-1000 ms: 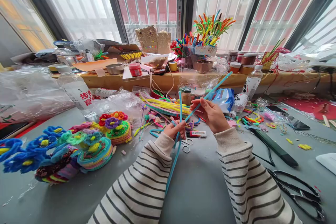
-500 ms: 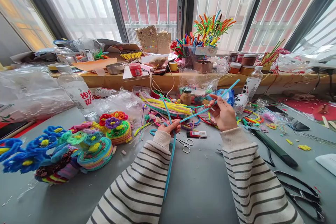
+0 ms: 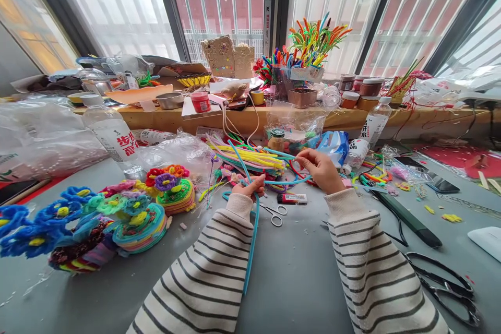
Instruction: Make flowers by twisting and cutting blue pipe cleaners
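My left hand point(image 3: 249, 188) pinches light-blue pipe cleaners where they cross. One long blue pipe cleaner point(image 3: 251, 250) runs from above the fingers down past the wrist. Another strand point(image 3: 287, 182) stretches right toward my right hand point(image 3: 321, 171), whose thumb and fingertips close on its far part. That strand bends upward near the right fingers; its exact end is hard to make out. Below, between the hands, lie a lighter point(image 3: 292, 199) and small scissors point(image 3: 277, 216). Behind them is a bundle of yellow, pink and blue pipe cleaners point(image 3: 254, 159).
Pipe-cleaner flowers point(image 3: 62, 212) and round layered pieces point(image 3: 140, 227) stand at left. Black-handled scissors point(image 3: 446, 287) and a dark green long tool point(image 3: 410, 222) lie at right. Bottles point(image 3: 111, 133), a small jar point(image 3: 276, 141) and a crowded wooden ledge point(image 3: 164, 120) line the back.
My right hand has drawn its strand down and inward; the end that pointed up to the right is now bent back toward the fingers. My left hand keeps its hold, nearly still.
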`<move>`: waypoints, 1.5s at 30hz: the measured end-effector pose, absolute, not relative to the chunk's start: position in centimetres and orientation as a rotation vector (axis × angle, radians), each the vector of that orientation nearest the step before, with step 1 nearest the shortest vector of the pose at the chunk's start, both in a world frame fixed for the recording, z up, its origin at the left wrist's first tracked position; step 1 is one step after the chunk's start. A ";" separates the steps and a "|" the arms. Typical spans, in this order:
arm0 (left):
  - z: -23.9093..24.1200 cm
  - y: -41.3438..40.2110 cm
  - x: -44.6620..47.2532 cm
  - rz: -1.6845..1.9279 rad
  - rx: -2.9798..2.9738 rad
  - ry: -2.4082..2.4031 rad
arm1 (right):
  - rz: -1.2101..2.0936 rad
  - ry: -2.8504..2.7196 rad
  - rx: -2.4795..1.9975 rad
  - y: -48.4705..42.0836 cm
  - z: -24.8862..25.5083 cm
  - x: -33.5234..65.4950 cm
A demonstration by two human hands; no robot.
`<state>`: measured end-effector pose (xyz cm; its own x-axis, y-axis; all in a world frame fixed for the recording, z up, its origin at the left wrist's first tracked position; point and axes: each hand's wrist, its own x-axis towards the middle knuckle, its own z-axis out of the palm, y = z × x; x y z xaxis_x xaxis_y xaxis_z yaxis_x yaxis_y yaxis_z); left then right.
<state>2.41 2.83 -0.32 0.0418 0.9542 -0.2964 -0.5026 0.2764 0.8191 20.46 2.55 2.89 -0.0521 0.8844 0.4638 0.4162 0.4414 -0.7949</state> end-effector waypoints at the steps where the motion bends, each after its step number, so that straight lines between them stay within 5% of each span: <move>1: -0.2 2.8 2.4 1.212 0.591 0.965 | 0.547 -1.724 -1.167 2.4 3.0 20.4; 45: 1.0 2.8 1.2 1.467 0.508 0.969 | 0.258 -2.417 -1.366 2.0 2.4 17.8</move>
